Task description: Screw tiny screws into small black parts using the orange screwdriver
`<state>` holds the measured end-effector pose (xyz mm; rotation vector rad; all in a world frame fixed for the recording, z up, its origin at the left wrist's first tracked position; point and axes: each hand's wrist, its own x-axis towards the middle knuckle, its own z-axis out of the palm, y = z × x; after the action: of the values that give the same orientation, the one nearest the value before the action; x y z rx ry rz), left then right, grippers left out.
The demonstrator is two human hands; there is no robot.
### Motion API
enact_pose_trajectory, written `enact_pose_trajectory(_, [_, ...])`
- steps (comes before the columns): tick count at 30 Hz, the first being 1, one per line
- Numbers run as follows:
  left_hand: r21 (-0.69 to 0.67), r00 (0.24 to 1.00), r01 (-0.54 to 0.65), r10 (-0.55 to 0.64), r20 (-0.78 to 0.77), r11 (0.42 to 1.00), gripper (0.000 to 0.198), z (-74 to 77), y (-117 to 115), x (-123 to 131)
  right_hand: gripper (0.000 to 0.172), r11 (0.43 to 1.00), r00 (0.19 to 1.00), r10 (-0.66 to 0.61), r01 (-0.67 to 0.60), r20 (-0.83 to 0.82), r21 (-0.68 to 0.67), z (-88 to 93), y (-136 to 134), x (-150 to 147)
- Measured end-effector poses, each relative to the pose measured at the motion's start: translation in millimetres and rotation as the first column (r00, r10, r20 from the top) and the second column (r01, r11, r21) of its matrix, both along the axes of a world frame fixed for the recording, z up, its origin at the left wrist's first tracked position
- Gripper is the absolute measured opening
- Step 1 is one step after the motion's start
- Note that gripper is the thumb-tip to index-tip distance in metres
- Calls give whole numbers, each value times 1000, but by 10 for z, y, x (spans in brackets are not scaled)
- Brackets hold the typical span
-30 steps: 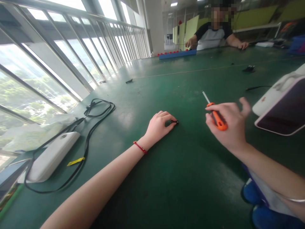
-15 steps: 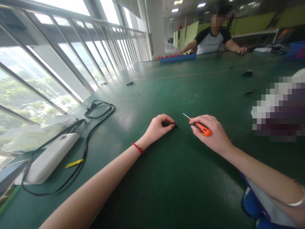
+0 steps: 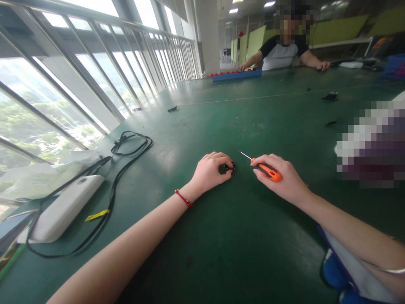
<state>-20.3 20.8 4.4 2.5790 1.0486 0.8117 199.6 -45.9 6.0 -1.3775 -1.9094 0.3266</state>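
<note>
My left hand (image 3: 212,171), with a red cord at its wrist, pinches a small black part (image 3: 233,166) at the tabletop. Fingers cover most of that part, so its kind does not show. In my right hand (image 3: 280,175) lies a screwdriver (image 3: 270,173) with an orange and black handle, gripped between thumb and fingers. Its thin metal shaft points up and left, and the tip is a short way right of the black part, apart from it. Both hands are low over the green table (image 3: 202,253).
On the left lie a white power strip (image 3: 68,207) and a looped black cable (image 3: 117,190) with a yellow tag. Small black pieces (image 3: 330,96) are scattered farther off. Across the table a person (image 3: 283,55) sits by a blue rack (image 3: 237,76) with red knobs.
The fingers of my left hand have shifted and curled a little more around the black part. My right hand has barely moved, with the screwdriver tip slightly farther left and lower.
</note>
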Motion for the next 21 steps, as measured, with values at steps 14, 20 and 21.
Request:
enact_pose_trajectory(14, [-165,811,-515,540,225,841,23,388,425,-738,13,999,1000,8,-9,-25,-42,9,-16,-10])
enact_pose_trajectory(20, [-112,580,-806,813,51,582,31,466,300,-1611,13,998,999,12,-14,-41,-59,2,-13,-21])
enact_pose_trajectory(21, [-110,540,-835,841,18,538,32,446,246,-1701,13,998,999,15,-17,-39,-60,3,-14,-23])
